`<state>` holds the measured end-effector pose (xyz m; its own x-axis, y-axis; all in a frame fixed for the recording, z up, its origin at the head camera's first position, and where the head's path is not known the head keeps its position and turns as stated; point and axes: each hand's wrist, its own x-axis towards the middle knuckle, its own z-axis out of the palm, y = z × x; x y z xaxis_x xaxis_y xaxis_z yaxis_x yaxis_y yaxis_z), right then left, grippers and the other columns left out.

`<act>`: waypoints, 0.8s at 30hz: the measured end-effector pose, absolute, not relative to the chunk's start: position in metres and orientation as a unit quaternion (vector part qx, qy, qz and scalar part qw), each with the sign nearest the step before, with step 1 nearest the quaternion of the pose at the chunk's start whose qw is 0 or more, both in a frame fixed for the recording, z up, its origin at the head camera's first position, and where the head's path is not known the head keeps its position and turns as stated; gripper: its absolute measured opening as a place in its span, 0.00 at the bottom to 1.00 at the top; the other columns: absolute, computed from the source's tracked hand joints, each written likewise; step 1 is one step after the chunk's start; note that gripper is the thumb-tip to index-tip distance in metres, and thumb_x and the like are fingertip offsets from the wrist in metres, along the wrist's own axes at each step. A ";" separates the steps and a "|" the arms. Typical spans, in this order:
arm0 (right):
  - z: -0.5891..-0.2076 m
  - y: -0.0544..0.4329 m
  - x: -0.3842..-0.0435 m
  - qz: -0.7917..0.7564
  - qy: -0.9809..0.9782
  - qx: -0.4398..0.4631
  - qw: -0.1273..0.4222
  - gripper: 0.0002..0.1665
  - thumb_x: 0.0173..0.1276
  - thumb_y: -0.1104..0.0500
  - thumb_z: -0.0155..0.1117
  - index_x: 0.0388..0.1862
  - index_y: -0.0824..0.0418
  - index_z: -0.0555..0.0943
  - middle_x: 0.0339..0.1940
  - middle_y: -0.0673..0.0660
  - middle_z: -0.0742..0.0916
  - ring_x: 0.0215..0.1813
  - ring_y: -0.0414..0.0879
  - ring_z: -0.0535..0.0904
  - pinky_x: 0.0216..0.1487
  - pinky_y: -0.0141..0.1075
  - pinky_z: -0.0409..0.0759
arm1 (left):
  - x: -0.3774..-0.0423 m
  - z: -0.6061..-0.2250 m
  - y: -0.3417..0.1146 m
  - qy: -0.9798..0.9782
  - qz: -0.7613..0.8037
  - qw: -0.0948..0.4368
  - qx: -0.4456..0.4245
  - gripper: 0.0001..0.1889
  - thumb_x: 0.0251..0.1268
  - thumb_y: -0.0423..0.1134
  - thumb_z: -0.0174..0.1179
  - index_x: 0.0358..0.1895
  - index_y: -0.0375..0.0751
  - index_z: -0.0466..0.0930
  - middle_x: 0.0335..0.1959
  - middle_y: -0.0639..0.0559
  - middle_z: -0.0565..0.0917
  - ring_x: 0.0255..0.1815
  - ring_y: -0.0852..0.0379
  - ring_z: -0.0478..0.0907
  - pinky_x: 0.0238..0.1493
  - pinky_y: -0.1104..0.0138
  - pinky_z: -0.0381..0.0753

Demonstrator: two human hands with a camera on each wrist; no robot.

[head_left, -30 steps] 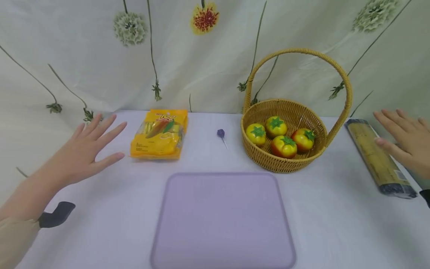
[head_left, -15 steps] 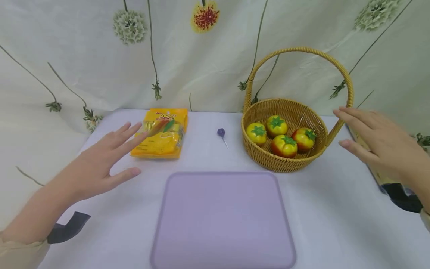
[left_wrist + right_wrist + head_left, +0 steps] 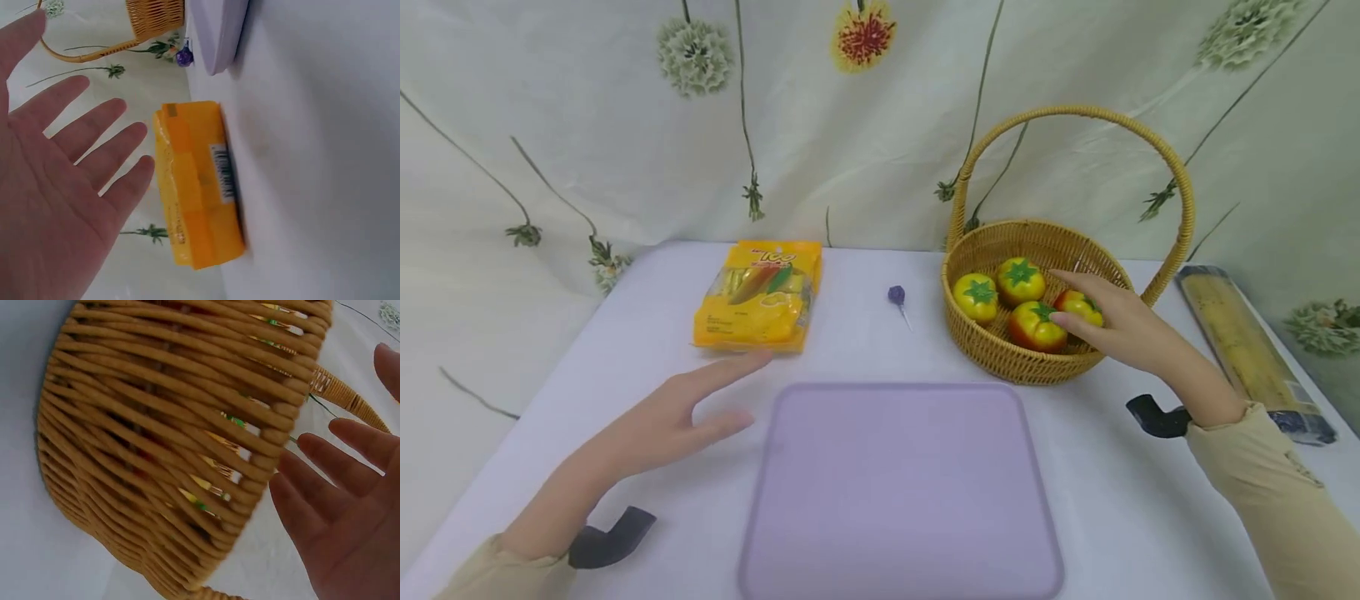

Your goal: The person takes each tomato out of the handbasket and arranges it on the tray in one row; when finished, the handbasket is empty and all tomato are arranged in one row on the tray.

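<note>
My right hand (image 3: 1131, 329) reaches over the right rim of a wicker basket (image 3: 1000, 354), fingers extended above the fruit. Inside lie several yellow-red tomatoes (image 3: 1037, 327) with green leafy tops. The rightmost tomato (image 3: 1078, 307) is partly hidden behind that hand; no grip on it shows. In the right wrist view, the same hand (image 3: 350, 500) has spread fingers beside the basket wall (image 3: 162, 425). My left hand (image 3: 662, 421) hovers over the table left of a purple tray (image 3: 898, 492), holding nothing. Ahead of it lies a yellow mango-candy bag (image 3: 760, 296).
A purple lollipop (image 3: 897, 296) lies between the bag and the basket. On the right is a long packet with yellowish contents (image 3: 1247, 342), partly behind the right forearm. The basket's tall handle (image 3: 1075, 111) arches above the fruit. Flowered cloth (image 3: 850, 150) hangs behind the table.
My right hand has swept left from above the long packet to over the basket. My left hand has moved right and down, toward the tray. Bag, lollipop and tomatoes stay where they were.
</note>
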<state>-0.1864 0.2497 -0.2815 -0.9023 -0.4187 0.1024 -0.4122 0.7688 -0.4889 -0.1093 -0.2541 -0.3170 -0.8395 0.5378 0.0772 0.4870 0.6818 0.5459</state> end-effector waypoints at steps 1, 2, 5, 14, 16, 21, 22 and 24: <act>-0.284 0.249 -0.189 -0.262 0.940 -0.220 0.011 0.38 0.70 0.48 0.56 0.71 0.66 0.59 0.68 0.68 0.65 0.67 0.65 0.57 0.62 0.62 0.57 | -0.111 -0.322 -0.254 0.911 0.296 0.063 0.279 0.33 0.64 0.50 0.59 0.71 0.58 0.58 0.68 0.66 0.62 0.68 0.60 0.57 0.65 0.65 0.60; -0.287 0.249 -0.192 -0.266 0.938 -0.220 0.014 0.38 0.70 0.48 0.56 0.70 0.68 0.59 0.68 0.68 0.65 0.67 0.65 0.58 0.62 0.62 0.58 | -0.113 -0.328 -0.254 0.907 0.306 0.078 0.279 0.34 0.63 0.51 0.60 0.71 0.57 0.58 0.68 0.66 0.61 0.68 0.60 0.57 0.65 0.63 0.60; -0.293 0.248 -0.198 -0.272 0.936 -0.221 0.030 0.39 0.71 0.48 0.55 0.70 0.71 0.58 0.67 0.71 0.65 0.65 0.67 0.60 0.61 0.62 0.60 | -0.119 -0.343 -0.254 0.895 0.329 0.114 0.277 0.38 0.60 0.52 0.62 0.72 0.58 0.56 0.69 0.65 0.60 0.69 0.59 0.55 0.65 0.56 0.58; -0.306 0.247 -0.204 -0.290 0.932 -0.202 0.079 0.40 0.70 0.49 0.57 0.68 0.75 0.57 0.66 0.73 0.65 0.63 0.68 0.64 0.59 0.57 0.66 | -0.128 -0.368 -0.256 0.873 0.373 0.136 0.284 0.41 0.57 0.49 0.65 0.73 0.56 0.54 0.71 0.60 0.58 0.70 0.57 0.53 0.65 0.76 0.50; -0.307 0.246 -0.205 -0.285 0.933 -0.204 0.079 0.40 0.70 0.50 0.57 0.67 0.77 0.58 0.65 0.74 0.66 0.63 0.67 0.64 0.59 0.57 0.65 | -0.128 -0.370 -0.257 0.867 0.379 0.139 0.293 0.41 0.57 0.49 0.65 0.73 0.53 0.54 0.71 0.59 0.58 0.71 0.57 0.51 0.64 0.78 0.48; -0.307 0.243 -0.208 -0.257 0.939 -0.217 0.066 0.38 0.68 0.52 0.60 0.65 0.78 0.62 0.62 0.74 0.70 0.62 0.66 0.65 0.60 0.58 0.64 | -0.128 -0.373 -0.257 0.858 0.384 0.163 0.299 0.43 0.56 0.50 0.66 0.74 0.52 0.52 0.72 0.58 0.55 0.72 0.55 0.48 0.64 0.80 0.45; -0.308 0.243 -0.208 -0.253 0.940 -0.220 0.065 0.38 0.68 0.52 0.60 0.65 0.78 0.63 0.61 0.75 0.70 0.62 0.66 0.66 0.60 0.58 0.64 | -0.128 -0.373 -0.257 0.857 0.383 0.169 0.301 0.44 0.56 0.50 0.66 0.74 0.52 0.51 0.73 0.57 0.54 0.72 0.55 0.47 0.64 0.80 0.44; -0.307 0.242 -0.210 -0.244 0.942 -0.220 0.071 0.37 0.67 0.53 0.61 0.64 0.77 0.63 0.60 0.75 0.71 0.60 0.65 0.66 0.59 0.58 0.65 | -0.129 -0.374 -0.256 0.854 0.380 0.184 0.303 0.45 0.55 0.51 0.66 0.74 0.52 0.50 0.74 0.56 0.51 0.73 0.53 0.43 0.64 0.81 0.42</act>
